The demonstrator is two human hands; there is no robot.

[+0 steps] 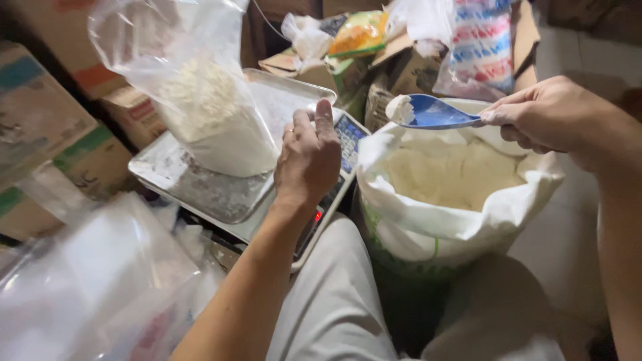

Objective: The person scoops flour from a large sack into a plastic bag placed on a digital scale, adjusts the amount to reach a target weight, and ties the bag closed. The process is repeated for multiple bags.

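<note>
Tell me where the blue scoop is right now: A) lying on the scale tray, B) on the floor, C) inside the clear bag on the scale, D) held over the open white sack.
D: the right hand holds the blue scoop, with a little white powder on its tip, above the open white sack, apart from the clear bag on the scale.

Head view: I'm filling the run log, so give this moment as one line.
left hand: over scale, empty | right hand: holds blue scoop of white powder above open sack | clear bag: on scale
</note>
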